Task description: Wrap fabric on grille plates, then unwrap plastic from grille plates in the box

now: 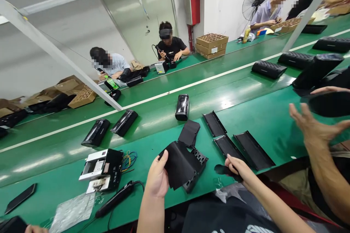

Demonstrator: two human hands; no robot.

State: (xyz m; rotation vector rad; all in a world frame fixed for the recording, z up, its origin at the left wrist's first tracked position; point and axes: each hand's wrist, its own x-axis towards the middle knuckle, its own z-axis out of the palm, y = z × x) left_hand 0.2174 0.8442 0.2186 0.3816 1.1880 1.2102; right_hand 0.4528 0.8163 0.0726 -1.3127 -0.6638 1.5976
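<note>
Green conveyor worktop, at a workstation: left hand is clamped on a black fabric sheet, which is draped against a perforated black plastic frame just above the worktop. Right hand is pinched on a small black strip. Three black trough-shaped panels are laid out separately nearby; one loose black fabric piece is placed beside the frame.
</note>
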